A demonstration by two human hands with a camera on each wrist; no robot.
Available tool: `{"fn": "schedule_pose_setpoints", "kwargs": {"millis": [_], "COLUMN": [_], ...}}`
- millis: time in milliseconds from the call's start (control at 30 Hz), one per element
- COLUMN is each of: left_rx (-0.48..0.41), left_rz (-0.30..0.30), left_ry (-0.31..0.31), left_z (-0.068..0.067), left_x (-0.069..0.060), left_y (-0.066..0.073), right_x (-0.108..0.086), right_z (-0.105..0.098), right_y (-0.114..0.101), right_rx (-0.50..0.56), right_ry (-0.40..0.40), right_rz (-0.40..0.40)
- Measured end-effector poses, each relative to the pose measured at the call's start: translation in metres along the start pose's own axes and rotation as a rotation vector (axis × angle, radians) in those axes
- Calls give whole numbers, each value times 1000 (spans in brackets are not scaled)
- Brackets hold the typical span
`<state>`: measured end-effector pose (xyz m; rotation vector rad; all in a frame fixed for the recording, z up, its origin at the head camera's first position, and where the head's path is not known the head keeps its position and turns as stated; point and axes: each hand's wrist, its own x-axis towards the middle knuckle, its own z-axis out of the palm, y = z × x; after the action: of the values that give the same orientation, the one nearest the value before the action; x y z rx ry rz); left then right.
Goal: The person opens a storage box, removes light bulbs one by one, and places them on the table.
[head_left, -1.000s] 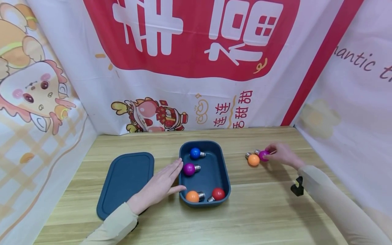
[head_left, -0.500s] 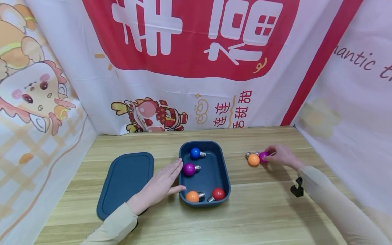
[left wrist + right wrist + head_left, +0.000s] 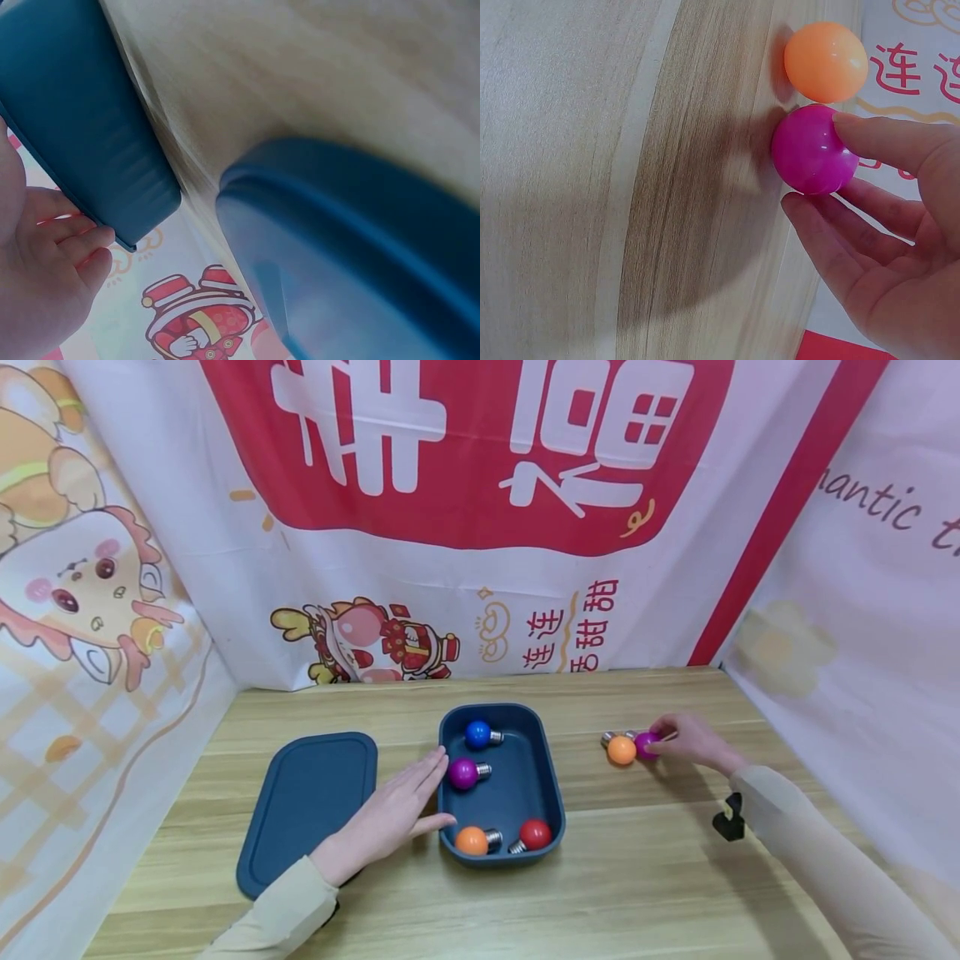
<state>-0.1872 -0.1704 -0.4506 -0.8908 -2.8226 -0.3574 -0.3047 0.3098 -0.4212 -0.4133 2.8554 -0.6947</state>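
Note:
My right hand (image 3: pixel 696 743) pinches a purple light bulb (image 3: pixel 810 154) between thumb and fingers at the right of the table. This bulb touches an orange light bulb (image 3: pixel 621 751) lying beside it. In the head view, my left hand (image 3: pixel 392 817) rests with straight fingers against the left rim of a dark blue box (image 3: pixel 555 793). Inside the box lie a blue bulb (image 3: pixel 477 735), another purple bulb (image 3: pixel 462 773), another orange bulb (image 3: pixel 471 841) and a red bulb (image 3: pixel 535 834). The left wrist view shows the fingers (image 3: pixel 86 244) on the box's rim.
A flat dark blue lid (image 3: pixel 318 802) lies left of the box, partly behind the left forearm. The wooden table (image 3: pixel 622 877) ends at a printed cloth (image 3: pixel 420 560) at the back, with cloth walls on both sides.
The purple bulb in my right hand has shifted slightly toward the front and now sits level beside the orange one. My left hand has stayed on the box.

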Motion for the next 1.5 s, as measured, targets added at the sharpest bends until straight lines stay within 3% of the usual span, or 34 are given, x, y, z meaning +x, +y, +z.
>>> {"fn": "schedule_pose_setpoints", "kwargs": {"millis": [300,733,1200,1500], "left_rx": [-11,1,15,28], "left_rz": [-2,-3,6,19], "left_ry": [1,-12,-17,-3], "left_z": [-1,-2,-3,-3], "left_x": [0,0,1,0], "left_y": [1,1,1,1], "right_x": [1,-5,-5,-7], "right_z": [0,-8,-20,-23], "right_y": [7,0,-4,-21], "right_rx": [30,38,33,21], "right_ry": [-18,-26,29,53], "right_rz": [26,17,-35,-51]}}
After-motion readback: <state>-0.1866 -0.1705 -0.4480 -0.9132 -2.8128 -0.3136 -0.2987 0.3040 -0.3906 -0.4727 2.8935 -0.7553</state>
